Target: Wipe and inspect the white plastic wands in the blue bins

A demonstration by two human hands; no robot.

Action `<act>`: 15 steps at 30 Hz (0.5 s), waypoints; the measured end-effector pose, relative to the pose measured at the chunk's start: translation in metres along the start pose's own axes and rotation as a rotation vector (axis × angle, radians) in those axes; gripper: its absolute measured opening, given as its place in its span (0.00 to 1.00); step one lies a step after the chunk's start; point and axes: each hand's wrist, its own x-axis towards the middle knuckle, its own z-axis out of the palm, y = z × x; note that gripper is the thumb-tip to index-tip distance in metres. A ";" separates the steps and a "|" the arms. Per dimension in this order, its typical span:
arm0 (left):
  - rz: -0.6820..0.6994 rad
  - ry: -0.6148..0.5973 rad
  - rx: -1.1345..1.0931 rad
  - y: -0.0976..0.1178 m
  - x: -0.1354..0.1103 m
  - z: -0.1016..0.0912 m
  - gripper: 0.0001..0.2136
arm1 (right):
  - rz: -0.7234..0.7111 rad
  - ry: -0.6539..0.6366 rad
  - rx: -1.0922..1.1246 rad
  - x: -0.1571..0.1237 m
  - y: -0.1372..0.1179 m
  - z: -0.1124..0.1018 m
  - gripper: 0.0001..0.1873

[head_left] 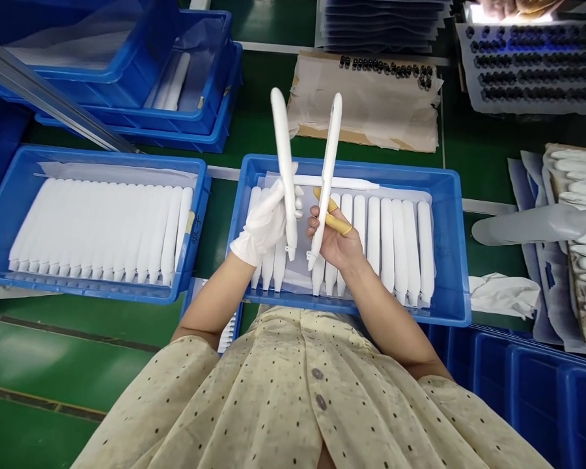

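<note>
White plastic stylus [284, 163] up in the gloved left hand [266, 221], grip wrapped tight; its twin [328, 176] pinched in the bare right hand [329, 240], yellow-cotted fingers [339, 224] on it; both raised above a blue tray [450, 260] of packed styluses [387, 244]!

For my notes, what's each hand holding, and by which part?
The gloved left hand grips a white stylus-shaped part around its lower half; the right hand, with yellow finger cots, holds another white part near its lower end.

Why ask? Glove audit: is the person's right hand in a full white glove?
No, the right hand is bare except for yellow finger cots, while the left hand alone is gloved in white.
</note>
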 end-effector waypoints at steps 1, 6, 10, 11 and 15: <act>-0.005 -0.003 0.005 -0.003 0.000 0.000 0.18 | 0.010 -0.002 0.002 0.000 0.000 0.000 0.29; -0.013 0.017 0.026 -0.010 -0.001 0.000 0.21 | 0.033 -0.004 -0.012 -0.001 0.002 -0.001 0.28; 0.004 -0.008 0.002 -0.007 -0.003 -0.002 0.24 | -0.016 0.007 -0.005 -0.001 0.004 -0.004 0.33; 0.003 -0.015 -0.020 -0.007 -0.003 -0.002 0.24 | -0.042 0.012 -0.011 0.000 0.005 -0.004 0.35; -0.032 0.028 -0.055 -0.007 -0.002 -0.005 0.18 | -0.104 0.050 -0.087 0.001 0.009 -0.002 0.38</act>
